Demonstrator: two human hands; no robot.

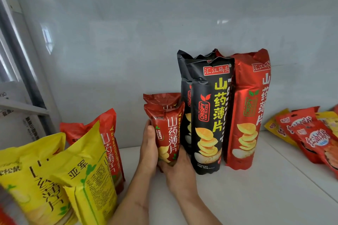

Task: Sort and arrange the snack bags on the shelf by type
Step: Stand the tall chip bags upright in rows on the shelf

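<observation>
Both hands hold the small red yam-slice bag (167, 129) upright: left hand (149, 147) fingers curled around its left side, right hand (178, 169) cupping its bottom, just left of the tall black yam-slice bag (210, 115).

The tall black bag (208, 115) carries a red box with 汇江码头 at its top, big yellow characters 山药薄片 down its front, and a red-framed label "CRISPY YAM SLICES". Near its bottom a small line with "90" can be read; the rest of that line is too small.

The tall red bag (248, 107) beside it shows 汇江码头, white 山药薄片 and a green label "CRISPY".

The small red bag (167, 129) shows 山药薄片 and "CRISPY".

A yellow bag (87, 175) at the left shows 亚军 in black.

A flat red packet (311, 137) at the right shows 红油; its other characters are blurred.
</observation>
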